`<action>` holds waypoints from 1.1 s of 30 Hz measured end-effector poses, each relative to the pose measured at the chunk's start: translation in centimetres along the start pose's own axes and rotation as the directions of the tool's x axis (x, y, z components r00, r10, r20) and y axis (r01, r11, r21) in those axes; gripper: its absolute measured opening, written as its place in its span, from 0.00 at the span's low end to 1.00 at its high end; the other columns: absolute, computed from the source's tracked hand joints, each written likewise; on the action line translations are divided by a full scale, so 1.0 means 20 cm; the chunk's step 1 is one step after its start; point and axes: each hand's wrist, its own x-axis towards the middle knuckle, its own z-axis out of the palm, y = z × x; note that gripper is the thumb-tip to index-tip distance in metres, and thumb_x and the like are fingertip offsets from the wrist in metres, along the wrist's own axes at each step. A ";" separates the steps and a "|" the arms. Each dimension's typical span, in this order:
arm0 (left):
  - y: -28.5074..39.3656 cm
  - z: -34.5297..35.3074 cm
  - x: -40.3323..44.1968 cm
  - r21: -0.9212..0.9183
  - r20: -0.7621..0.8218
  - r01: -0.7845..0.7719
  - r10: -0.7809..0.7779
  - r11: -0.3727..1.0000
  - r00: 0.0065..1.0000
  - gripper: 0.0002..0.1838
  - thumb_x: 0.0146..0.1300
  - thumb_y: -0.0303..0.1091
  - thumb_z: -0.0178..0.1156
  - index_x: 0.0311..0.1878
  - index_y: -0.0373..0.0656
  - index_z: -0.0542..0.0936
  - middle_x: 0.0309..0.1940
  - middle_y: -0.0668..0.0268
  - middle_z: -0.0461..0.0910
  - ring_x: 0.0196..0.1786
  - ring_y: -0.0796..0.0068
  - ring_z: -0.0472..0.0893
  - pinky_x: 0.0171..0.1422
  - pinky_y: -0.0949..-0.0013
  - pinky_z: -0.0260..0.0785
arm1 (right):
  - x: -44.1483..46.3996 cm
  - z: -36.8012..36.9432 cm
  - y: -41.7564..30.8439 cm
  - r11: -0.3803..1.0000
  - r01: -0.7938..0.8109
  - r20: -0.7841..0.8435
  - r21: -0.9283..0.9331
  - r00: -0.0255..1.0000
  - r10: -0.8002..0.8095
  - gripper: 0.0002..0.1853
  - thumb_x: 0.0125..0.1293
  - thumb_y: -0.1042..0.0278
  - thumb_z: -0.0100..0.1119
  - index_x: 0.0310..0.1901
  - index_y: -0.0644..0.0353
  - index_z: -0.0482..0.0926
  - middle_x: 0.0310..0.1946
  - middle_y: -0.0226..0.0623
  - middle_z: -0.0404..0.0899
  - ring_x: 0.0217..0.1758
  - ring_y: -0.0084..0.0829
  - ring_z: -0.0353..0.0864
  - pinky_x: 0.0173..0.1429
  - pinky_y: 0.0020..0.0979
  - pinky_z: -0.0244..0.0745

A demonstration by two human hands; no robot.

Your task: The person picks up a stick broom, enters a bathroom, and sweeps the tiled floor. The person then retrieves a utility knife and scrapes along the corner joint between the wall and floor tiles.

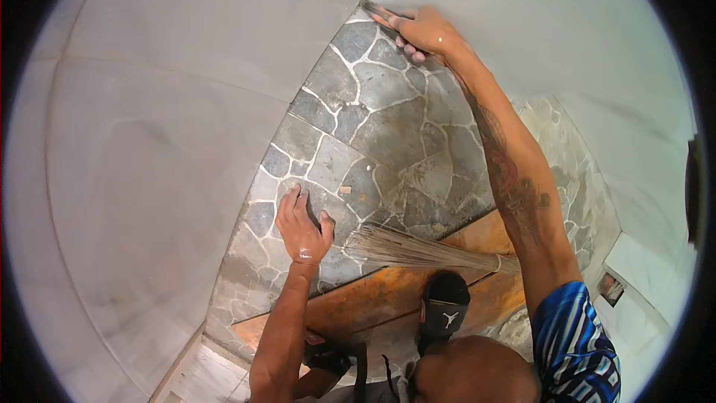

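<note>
My right hand (425, 33) reaches into the far corner, where the two walls meet the floor. Its fingers are closed around a slim tool (382, 15) with an orange-brown body and a dark tip touching the corner; its exact kind is partly hidden. Lower down, my left hand (304, 225) rests on the stone-patterned floor (384, 116), fingers apart and holding nothing. To the right of that hand lies a stick broom (418, 246), its bristles fanned out toward the hand.
An orange-brown wooden board (373, 291) crosses the floor under the broom, by a black sandal (445, 302). Smooth pale walls rise at left (171, 164) and right (582, 37). A small chip (345, 189) lies on the floor. A white tile at right has a cut-out (611, 289).
</note>
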 end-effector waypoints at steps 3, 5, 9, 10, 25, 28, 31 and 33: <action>0.00 0.00 0.03 -0.016 -0.010 -0.003 0.003 1.000 1.000 0.29 0.56 0.35 0.59 0.61 0.36 0.69 0.65 0.51 0.68 0.67 0.46 0.65 0.71 0.48 0.55 | -0.11 0.00 -0.09 0.994 0.030 -0.020 -0.105 0.999 -0.032 0.21 0.75 0.63 0.50 0.66 0.61 0.73 0.20 0.25 0.70 0.15 0.15 0.62 0.17 0.21 0.59; 0.00 -0.01 0.01 -0.018 -0.011 0.003 -0.004 1.000 1.000 0.29 0.56 0.35 0.59 0.61 0.36 0.69 0.65 0.51 0.67 0.67 0.46 0.65 0.71 0.48 0.55 | -0.09 0.02 -0.08 0.999 -0.041 -0.012 0.026 0.999 0.041 0.22 0.75 0.63 0.49 0.66 0.61 0.73 0.20 0.25 0.70 0.14 0.15 0.62 0.17 0.21 0.59; 0.00 -0.01 0.00 -0.007 0.005 0.000 0.000 1.000 1.000 0.29 0.56 0.35 0.59 0.62 0.36 0.68 0.65 0.51 0.67 0.67 0.46 0.65 0.72 0.47 0.55 | 0.00 0.01 0.05 0.987 -0.018 0.057 0.160 0.998 0.009 0.22 0.75 0.64 0.50 0.66 0.62 0.73 0.20 0.25 0.70 0.14 0.15 0.61 0.17 0.21 0.59; 0.01 -0.01 0.01 -0.009 0.005 0.005 -0.005 1.000 1.000 0.29 0.57 0.35 0.59 0.62 0.36 0.68 0.65 0.51 0.67 0.67 0.46 0.65 0.72 0.47 0.55 | -0.01 0.00 0.04 0.995 0.037 0.081 0.094 0.996 -0.045 0.22 0.75 0.64 0.50 0.66 0.62 0.72 0.20 0.25 0.70 0.14 0.15 0.61 0.17 0.21 0.59; 0.00 0.00 0.00 -0.009 -0.001 -0.005 0.005 1.000 1.000 0.29 0.57 0.35 0.58 0.62 0.36 0.68 0.66 0.52 0.67 0.67 0.46 0.65 0.72 0.47 0.54 | 0.04 0.12 0.04 0.998 -0.058 -0.149 -0.004 0.987 0.057 0.23 0.75 0.63 0.48 0.69 0.57 0.70 0.21 0.27 0.71 0.13 0.16 0.63 0.18 0.24 0.61; 0.00 0.00 0.00 -0.032 0.007 -0.006 0.006 0.999 1.000 0.29 0.59 0.35 0.57 0.63 0.34 0.67 0.66 0.49 0.66 0.68 0.45 0.64 0.73 0.46 0.51 | -0.07 0.08 0.03 0.995 0.019 0.062 -0.103 0.998 -0.013 0.23 0.75 0.62 0.49 0.68 0.57 0.71 0.20 0.27 0.70 0.13 0.17 0.63 0.18 0.24 0.62; 0.00 0.00 0.00 -0.015 0.011 -0.003 0.003 1.000 1.000 0.28 0.60 0.36 0.56 0.63 0.34 0.67 0.66 0.49 0.66 0.68 0.45 0.64 0.73 0.46 0.51 | -0.07 0.09 0.02 0.994 -0.026 -0.088 -0.103 0.996 0.017 0.18 0.70 0.62 0.50 0.45 0.72 0.80 0.20 0.31 0.75 0.15 0.21 0.69 0.20 0.26 0.68; 0.01 0.00 0.00 -0.002 -0.002 -0.013 0.013 1.000 1.000 0.29 0.58 0.35 0.58 0.62 0.35 0.68 0.66 0.50 0.67 0.67 0.45 0.64 0.72 0.47 0.53 | -0.03 0.18 -0.01 0.992 -0.108 -0.185 -0.065 0.978 0.094 0.17 0.70 0.62 0.50 0.41 0.71 0.81 0.18 0.32 0.75 0.15 0.22 0.70 0.20 0.27 0.68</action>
